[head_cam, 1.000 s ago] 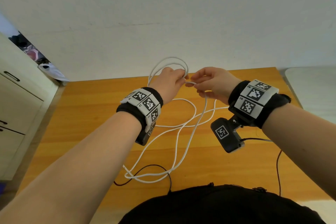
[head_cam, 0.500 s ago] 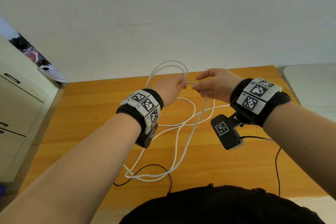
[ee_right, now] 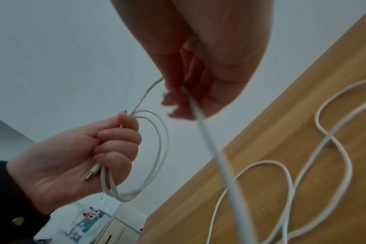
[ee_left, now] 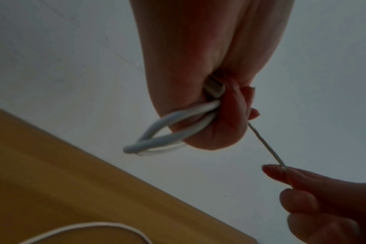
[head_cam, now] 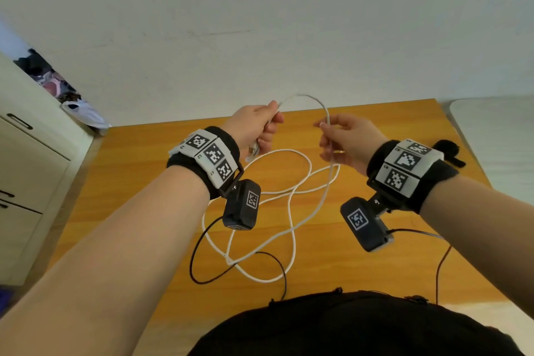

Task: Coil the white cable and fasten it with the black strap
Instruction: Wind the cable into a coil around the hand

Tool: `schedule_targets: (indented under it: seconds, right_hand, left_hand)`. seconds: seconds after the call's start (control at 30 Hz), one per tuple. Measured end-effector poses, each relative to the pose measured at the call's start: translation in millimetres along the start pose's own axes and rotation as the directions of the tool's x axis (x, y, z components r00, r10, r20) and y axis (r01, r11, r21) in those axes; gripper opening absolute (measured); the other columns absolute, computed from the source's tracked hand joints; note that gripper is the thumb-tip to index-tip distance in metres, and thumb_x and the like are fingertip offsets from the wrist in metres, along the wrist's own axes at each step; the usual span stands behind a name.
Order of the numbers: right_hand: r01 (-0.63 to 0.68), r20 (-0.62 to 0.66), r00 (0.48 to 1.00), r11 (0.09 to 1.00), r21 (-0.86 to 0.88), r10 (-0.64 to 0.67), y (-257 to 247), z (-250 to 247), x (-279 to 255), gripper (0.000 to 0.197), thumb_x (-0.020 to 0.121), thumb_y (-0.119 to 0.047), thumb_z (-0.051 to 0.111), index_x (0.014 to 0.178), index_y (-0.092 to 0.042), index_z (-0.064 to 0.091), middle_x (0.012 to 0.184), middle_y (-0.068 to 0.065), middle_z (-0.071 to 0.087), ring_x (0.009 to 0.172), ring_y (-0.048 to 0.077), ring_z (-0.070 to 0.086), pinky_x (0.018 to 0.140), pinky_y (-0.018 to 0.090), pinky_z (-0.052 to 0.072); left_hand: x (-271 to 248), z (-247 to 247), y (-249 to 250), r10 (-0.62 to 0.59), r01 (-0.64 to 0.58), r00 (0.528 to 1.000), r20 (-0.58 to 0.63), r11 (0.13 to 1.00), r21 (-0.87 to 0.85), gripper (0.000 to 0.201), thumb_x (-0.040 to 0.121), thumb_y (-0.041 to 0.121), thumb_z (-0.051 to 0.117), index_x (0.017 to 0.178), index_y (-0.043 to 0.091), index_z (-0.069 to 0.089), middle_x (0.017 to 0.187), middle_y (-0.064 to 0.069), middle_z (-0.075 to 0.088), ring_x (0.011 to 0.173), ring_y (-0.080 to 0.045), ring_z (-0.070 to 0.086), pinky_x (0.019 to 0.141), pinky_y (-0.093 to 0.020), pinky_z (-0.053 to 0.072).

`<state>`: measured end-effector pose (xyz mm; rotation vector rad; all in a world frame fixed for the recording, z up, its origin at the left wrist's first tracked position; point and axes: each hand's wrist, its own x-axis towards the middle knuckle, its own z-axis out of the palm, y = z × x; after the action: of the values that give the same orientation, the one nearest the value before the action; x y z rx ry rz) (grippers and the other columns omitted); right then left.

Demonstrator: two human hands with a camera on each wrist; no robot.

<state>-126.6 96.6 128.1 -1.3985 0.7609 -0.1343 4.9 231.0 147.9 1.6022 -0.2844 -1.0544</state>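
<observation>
- The loose part of the white cable (head_cam: 291,211) lies in crossing loops on the wooden table (head_cam: 130,182), below and nearer than both hands; from these loops one strand rises to the right hand (head_cam: 346,141).
- A thin dark wire (head_cam: 199,243) curves over the table under the nearest white loop.
- The right hand's fingers (ee_right: 178,102) are curled and pinch the strand between thumb and fingertips; the cable leaves the underside of the fist and drops to the table.
- The black strap (head_cam: 448,150) lies on the table just beyond the right wrist, apart from the fingers and from the cable.
- From the right pinch the strand arches up and across the gap to the left hand (head_cam: 254,127).
- The left hand is closed in a fist round a small bundle of coils (ee_right: 155,151); the loops stick out beside the curled fingers (ee_right: 117,140), and a plug end (ee_right: 92,173) shows at the heel of the palm.
- Left of the left hand, off the table, stands a pale cabinet (head_cam: 26,170) with a white bag (head_cam: 83,113) behind it; what the bag holds cannot be told.
</observation>
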Motion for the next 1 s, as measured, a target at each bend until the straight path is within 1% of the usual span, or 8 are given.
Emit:
schedule_targets:
  seconds: [0.13, 0.37, 0.53, 0.6, 0.67, 0.73, 0.93, 1.0]
  right_hand:
    - [0.05, -0.081, 0.995, 0.997, -0.062, -0.055, -6.4, -1.4, 8.8, 0.022, 0.096, -0.019, 0.049, 0.111, -0.016, 0.065, 0.074, 0.002, 0.051, 0.05, 0.01, 0.036, 0.048, 0.021, 0.036]
    - [0.058, -0.108, 0.989, 0.945, -0.323, -0.098, -4.5, 10.2, 25.5, 0.038, 0.095, -0.007, 0.044, 0.129, -0.021, 0.055, 0.07, -0.003, 0.05, 0.055, 0.012, 0.04, 0.053, 0.023, 0.039]
    - [0.09, -0.083, 0.989, 0.934, -0.345, -0.126, -9.6, 16.5, 25.8, 0.039, 0.098, -0.014, 0.04, 0.136, -0.023, 0.046, 0.071, -0.001, 0.054, 0.056, 0.013, 0.045, 0.051, 0.022, 0.042]
    - [0.093, -0.016, 0.994, 0.931, -0.353, -0.106, -6.9, 21.7, 21.6, 0.034, 0.099, -0.018, 0.038, 0.131, -0.023, 0.049, 0.069, 0.002, 0.056, 0.05, 0.014, 0.047, 0.046, 0.021, 0.043]
    - [0.089, 0.04, 0.996, 0.942, -0.323, -0.08, -2.6, 27.5, 15.8, 0.022, 0.099, -0.02, 0.038, 0.104, -0.017, 0.059, 0.065, 0.005, 0.057, 0.044, 0.012, 0.051, 0.043, 0.02, 0.047]
    - [0.042, 0.1, 0.995, 0.952, -0.303, -0.012, 2.4, 31.2, 8.4, 0.022, 0.099, -0.022, 0.04, 0.087, -0.013, 0.056, 0.064, 0.006, 0.057, 0.05, 0.013, 0.055, 0.057, 0.025, 0.053]
    - [-0.138, 0.293, 0.912, 0.887, -0.44, 0.287, 34.3, 23.7, -6.8, 0.015, 0.096, -0.005, 0.043, 0.084, -0.011, 0.051, 0.077, 0.008, 0.064, 0.077, 0.019, 0.063, 0.09, 0.041, 0.051]
    - [-0.182, 0.273, 0.918, 0.917, -0.355, 0.288, 39.5, 22.3, -9.4, 0.011, 0.097, -0.004, 0.04, 0.088, -0.007, 0.046, 0.073, 0.013, 0.062, 0.072, 0.026, 0.064, 0.084, 0.044, 0.053]
  left_hand:
    - [-7.3, 1.6, -1.9, -0.074, 0.086, 0.988, 0.136, 0.992, -0.09, 0.039, 0.097, 0.044, 0.036, 0.075, 0.015, 0.051, 0.054, 0.005, 0.043, 0.043, -0.006, 0.035, 0.044, -0.018, 0.036]
    - [-17.5, 19.1, 4.9, -0.038, 0.12, 0.965, 0.259, 0.943, -0.31, 0.043, 0.096, 0.049, 0.032, 0.081, 0.017, 0.056, 0.048, 0.008, 0.03, 0.037, -0.003, 0.026, 0.04, -0.014, 0.024]
    - [-22.5, 27.3, 17.9, 0.048, 0.146, 0.93, 0.365, 0.862, -0.485, 0.051, 0.092, 0.056, 0.033, 0.086, 0.016, 0.064, 0.042, 0.009, 0.024, 0.039, -0.003, 0.012, 0.041, -0.014, 0.014]
    - [-22.1, 30.3, 22.7, 0.091, 0.147, 0.93, 0.356, 0.797, -0.586, 0.047, 0.095, 0.051, 0.034, 0.088, 0.015, 0.064, 0.042, 0.008, 0.02, 0.042, -0.005, 0.008, 0.041, -0.013, 0.013]
    - [-19.8, 31.1, 25.9, 0.119, 0.151, 0.933, 0.34, 0.73, -0.667, 0.048, 0.096, 0.05, 0.034, 0.089, 0.014, 0.065, 0.04, 0.006, 0.024, 0.043, -0.005, 0.008, 0.041, -0.013, 0.013]
    - [-16.3, 30.0, 27.5, 0.148, 0.129, 0.938, 0.312, 0.688, -0.715, 0.051, 0.095, 0.052, 0.032, 0.091, 0.014, 0.066, 0.04, 0.006, 0.026, 0.043, -0.005, 0.009, 0.041, -0.014, 0.014]
    - [-7.1, 19.3, 35.4, 0.212, -0.029, 0.966, 0.146, 0.653, -0.757, 0.049, 0.094, 0.055, 0.032, 0.096, 0.021, 0.066, 0.043, 0.008, 0.027, 0.034, -0.006, 0.021, 0.041, -0.014, 0.019]
    - [-4.2, 17.2, 35.8, 0.218, -0.091, 0.973, 0.079, 0.676, -0.731, 0.045, 0.094, 0.054, 0.034, 0.101, 0.023, 0.065, 0.044, 0.008, 0.029, 0.036, -0.005, 0.022, 0.04, -0.014, 0.024]
